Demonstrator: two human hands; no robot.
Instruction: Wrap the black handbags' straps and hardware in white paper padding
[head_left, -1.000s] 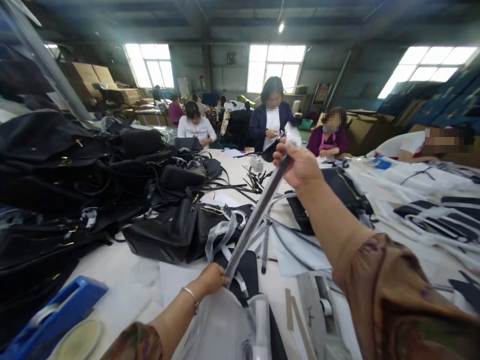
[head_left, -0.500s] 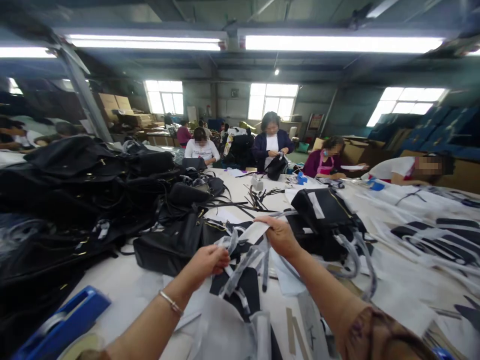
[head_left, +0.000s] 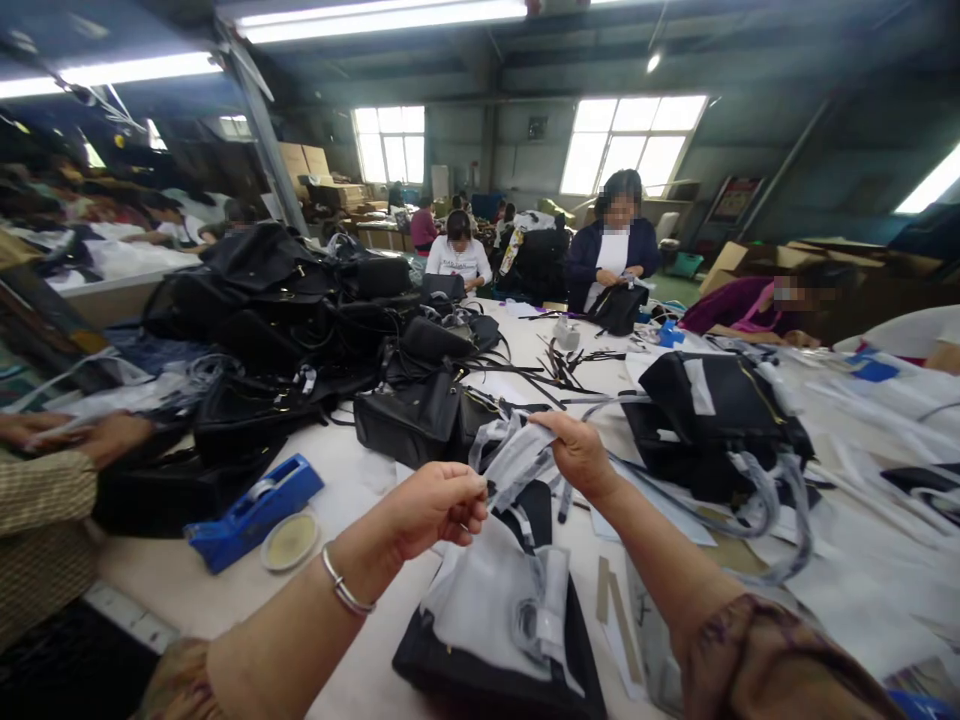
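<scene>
My right hand [head_left: 577, 452] is closed on a strap wrapped in whitish plastic [head_left: 517, 462]. The strap hangs in a loop between my hands, above a black bag [head_left: 420, 655]. My left hand [head_left: 439, 508], with a silver bangle at the wrist, is pinched just left of the strap. What its fingertips hold, if anything, I cannot make out. A white sheet [head_left: 476, 590] covers most of the bag's upper face. A coiled, plastic-wrapped piece [head_left: 527, 622] rests on that sheet.
Left of my forearm are a blue tape dispenser [head_left: 259, 510] and a tape roll [head_left: 290, 540]. Black bags [head_left: 277, 290] are heaped beyond. Another black bag [head_left: 712, 400] lies right. A co-worker's hands [head_left: 97, 435] are at far left; more people sit across the table.
The view has swung left and down, bringing a co-worker's hands and the bag before me into sight. The white strip stretched from my right hand now appears bunched with the wrapped strap.
</scene>
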